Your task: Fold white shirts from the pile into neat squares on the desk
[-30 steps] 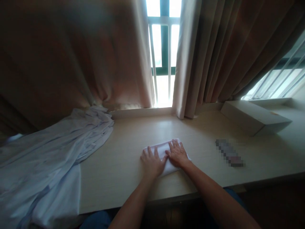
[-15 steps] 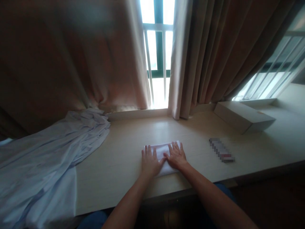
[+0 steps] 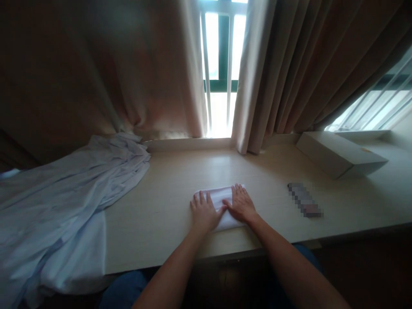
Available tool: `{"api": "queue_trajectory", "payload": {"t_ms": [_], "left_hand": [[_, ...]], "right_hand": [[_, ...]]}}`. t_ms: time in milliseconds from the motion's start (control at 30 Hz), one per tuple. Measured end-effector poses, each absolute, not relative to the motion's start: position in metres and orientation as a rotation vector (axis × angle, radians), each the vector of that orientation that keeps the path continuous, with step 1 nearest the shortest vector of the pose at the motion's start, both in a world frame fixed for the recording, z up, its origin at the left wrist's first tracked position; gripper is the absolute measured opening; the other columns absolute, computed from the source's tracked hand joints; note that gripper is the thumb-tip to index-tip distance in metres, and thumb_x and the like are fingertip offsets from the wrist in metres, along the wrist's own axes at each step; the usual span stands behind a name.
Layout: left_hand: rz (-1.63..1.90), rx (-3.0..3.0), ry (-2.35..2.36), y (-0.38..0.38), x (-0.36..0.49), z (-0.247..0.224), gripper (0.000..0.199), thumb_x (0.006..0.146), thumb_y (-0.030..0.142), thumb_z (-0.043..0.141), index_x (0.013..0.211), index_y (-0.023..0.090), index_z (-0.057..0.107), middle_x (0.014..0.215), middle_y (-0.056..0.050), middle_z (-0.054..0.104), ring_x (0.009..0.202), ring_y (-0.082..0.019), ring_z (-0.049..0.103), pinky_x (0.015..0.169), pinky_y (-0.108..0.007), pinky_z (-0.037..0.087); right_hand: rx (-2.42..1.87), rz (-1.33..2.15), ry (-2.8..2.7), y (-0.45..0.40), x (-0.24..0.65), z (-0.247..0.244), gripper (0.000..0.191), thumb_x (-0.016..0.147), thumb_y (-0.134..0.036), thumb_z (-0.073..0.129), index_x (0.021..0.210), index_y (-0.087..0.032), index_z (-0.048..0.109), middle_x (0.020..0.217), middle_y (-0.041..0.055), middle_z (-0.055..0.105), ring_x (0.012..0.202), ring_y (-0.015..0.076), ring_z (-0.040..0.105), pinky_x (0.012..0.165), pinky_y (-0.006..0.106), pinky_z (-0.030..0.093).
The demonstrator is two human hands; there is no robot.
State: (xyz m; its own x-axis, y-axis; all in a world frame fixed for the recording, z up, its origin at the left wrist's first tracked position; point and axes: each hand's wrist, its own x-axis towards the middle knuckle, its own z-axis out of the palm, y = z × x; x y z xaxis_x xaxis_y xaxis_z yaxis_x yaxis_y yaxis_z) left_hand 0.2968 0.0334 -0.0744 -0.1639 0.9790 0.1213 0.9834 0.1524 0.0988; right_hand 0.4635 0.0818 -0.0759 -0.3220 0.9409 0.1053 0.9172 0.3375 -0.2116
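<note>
A white folded cloth (image 3: 220, 196) lies flat on the pale wooden desk (image 3: 144, 240), near its front edge. My left hand (image 3: 206, 213) rests palm down on the cloth's left side, fingers spread. On the right side lies my right hand (image 3: 241, 205), also flat, with its fingers stretched out towards the window. The thumbs point at each other and almost meet over the middle of the cloth. Parts of the cloth are hidden under both palms.
A big crumpled white sheet (image 3: 77, 193) covers the desk's left end and hangs over the front edge. To the right are a blurred-out flat object (image 3: 304, 199) and a white box (image 3: 343, 152). Brown curtains (image 3: 161, 77) hang along the back, around a barred window (image 3: 219, 56).
The view has tilted down and shifted slightly. Both hands stay flat on the cloth, with the right hand a little farther towards its right edge and the fingers slightly rearranged.
</note>
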Motion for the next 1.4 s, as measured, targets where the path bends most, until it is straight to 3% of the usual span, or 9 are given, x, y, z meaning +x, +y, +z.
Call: {"api": "queue_trajectory", "payload": {"t_ms": [367, 600, 833, 1400], "left_hand": [[-0.179, -2.015, -2.383, 0.035, 0.299, -0.068, 0.104, 0.077, 0.082, 0.021, 0.149, 0.007, 0.028, 0.155, -0.022, 0.02, 0.143, -0.04, 0.01, 0.113, -0.055, 0.007], [-0.174, -2.004, -2.378, 0.033, 0.3, -0.068, 0.103, 0.077, 0.081, 0.019, 0.149, 0.008, 0.027, 0.155, -0.021, 0.02, 0.143, -0.039, 0.012, 0.113, -0.054, 0.008], [-0.201, -1.996, -2.355, 0.035, 0.299, -0.07, 0.104, 0.077, 0.082, 0.017, 0.148, 0.007, 0.028, 0.154, -0.022, 0.022, 0.143, -0.04, 0.014, 0.113, -0.054, 0.009], [-0.205, -2.032, -2.38, 0.046, 0.297, -0.069, 0.103, 0.078, 0.081, 0.017, 0.149, 0.007, 0.026, 0.155, -0.022, 0.02, 0.143, -0.039, 0.01, 0.113, -0.054, 0.007]], "right_hand": [[-1.757, 0.216, -2.374, 0.078, 0.459, -0.068, 0.086, 0.091, -0.066, 0.021, 0.15, -0.004, 0.022, 0.157, 0.0166, 0.016, 0.146, 0.0259, 0.006, 0.117, 0.038, -0.003], [-1.81, 0.23, -2.322, 0.074, 0.459, -0.062, 0.081, 0.09, -0.069, 0.024, 0.153, -0.018, 0.019, 0.159, 0.0113, 0.009, 0.145, 0.0289, -0.006, 0.113, 0.049, -0.01], [-1.863, 0.245, -2.287, 0.077, 0.457, -0.065, 0.093, 0.087, -0.072, 0.024, 0.152, -0.006, 0.016, 0.158, 0.0175, 0.007, 0.145, 0.0298, -0.005, 0.114, 0.046, -0.008], [-1.9, 0.256, -2.305, 0.089, 0.454, -0.071, 0.091, 0.089, -0.071, 0.017, 0.152, -0.005, 0.016, 0.158, 0.0164, 0.009, 0.145, 0.0289, -0.004, 0.114, 0.045, -0.009]]}}
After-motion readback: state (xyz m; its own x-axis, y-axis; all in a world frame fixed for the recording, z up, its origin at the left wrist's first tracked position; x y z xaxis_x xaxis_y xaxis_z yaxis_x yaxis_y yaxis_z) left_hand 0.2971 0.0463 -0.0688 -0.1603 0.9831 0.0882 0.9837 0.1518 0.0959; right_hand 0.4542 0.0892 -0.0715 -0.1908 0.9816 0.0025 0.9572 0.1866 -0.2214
